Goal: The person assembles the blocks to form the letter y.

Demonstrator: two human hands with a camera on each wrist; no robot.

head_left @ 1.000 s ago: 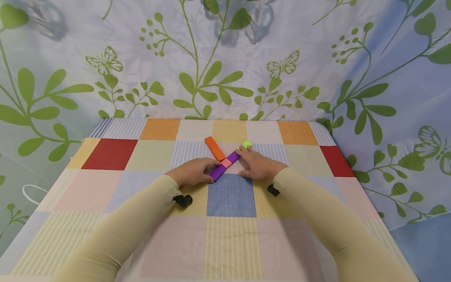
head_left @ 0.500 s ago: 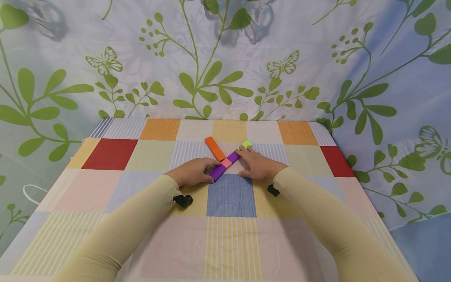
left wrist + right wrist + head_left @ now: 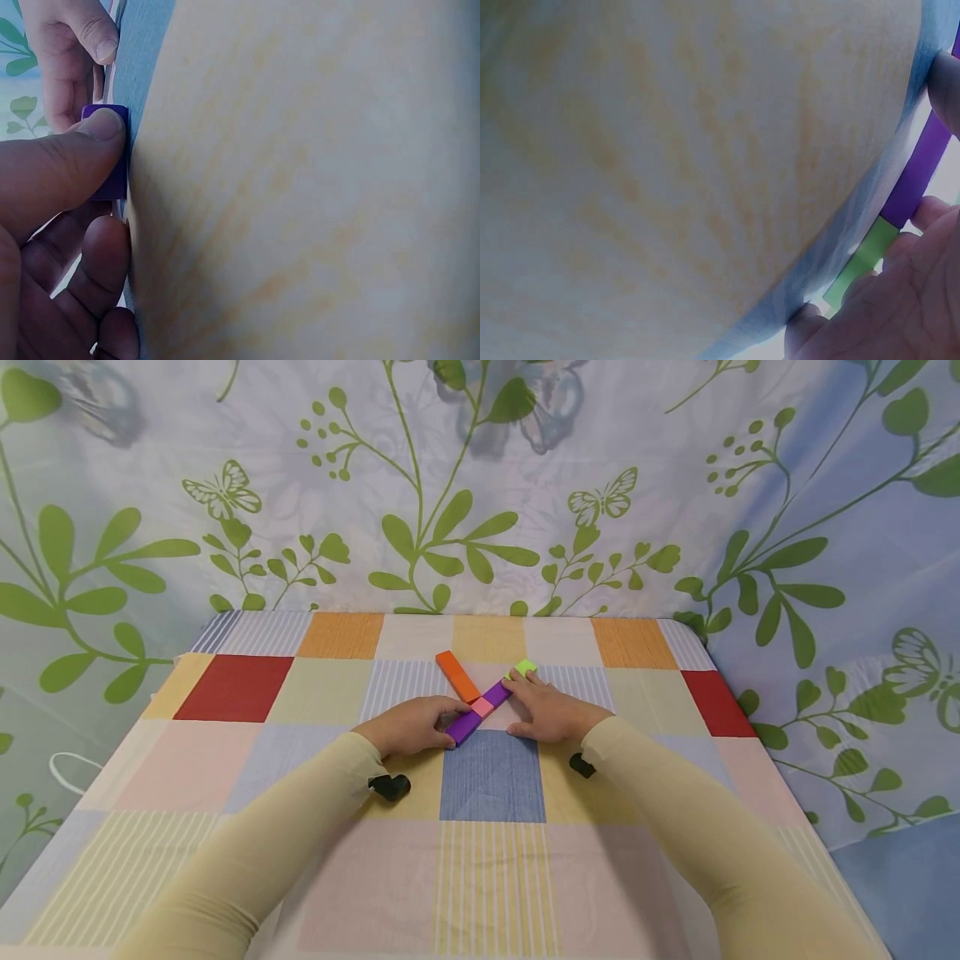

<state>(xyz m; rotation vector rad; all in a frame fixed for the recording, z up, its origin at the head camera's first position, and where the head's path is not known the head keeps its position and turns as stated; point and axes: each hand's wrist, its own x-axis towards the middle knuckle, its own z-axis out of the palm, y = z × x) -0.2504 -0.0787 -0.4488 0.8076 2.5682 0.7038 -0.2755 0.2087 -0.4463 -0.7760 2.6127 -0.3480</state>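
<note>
Purple block (image 3: 472, 716) is lying flat on the patchwork tablecloth (image 3: 247, 689), running diagonally from near left to far right at the far edge of a blue square, with both hands resting at its ends. The left hand (image 3: 408, 725) is pinching the near end: in the left wrist view the thumb (image 3: 71, 161) is pressing down on the block's end face while the other fingers are curling beneath and beside it. The right hand (image 3: 547, 710) is lying palm down just beside the far end, its fingers reaching toward the lime green block (image 3: 525, 668) that is continuing the purple one's line; in the right wrist view the fingertips are touching the green piece, loosely bent, and it is not clear whether they are gripping it. A small pink block (image 3: 482, 707) is sitting on top of the purple block near its middle. An orange block (image 3: 457, 676) is lying at an angle on the far left side, its near end meeting the pink piece. Cream sleeves (image 3: 277, 827) are covering both forearms, and a leaf-and-butterfly curtain (image 3: 450, 485) is hanging behind the table.
</note>
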